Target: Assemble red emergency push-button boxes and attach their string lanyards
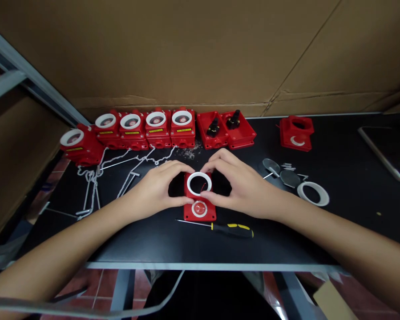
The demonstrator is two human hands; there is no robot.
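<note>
A red housing cover (188, 214) with a white-rimmed red dome (200, 208) on its lower part lies in front of me. A white ring (188, 183) sits at the round opening of its upper part, and a thin red wire shows inside. My left hand (158, 189) curls around the left side, fingertips at the ring's top edge and thumb against the cover. From the right, my right hand (244, 186) pinches the ring, thumb on its lower edge and fingers at its top. Just below the cover lies a black and yellow screwdriver (233, 229).
Several red units with white rings (182, 118) line the back left, with white cords and metal rods (94, 191) before them. Two open red boxes (241, 133) stand beside. Right are another red cover (296, 133), glass discs (289, 178), screws, a loose white ring (323, 195) and a tablet-like device (391, 149).
</note>
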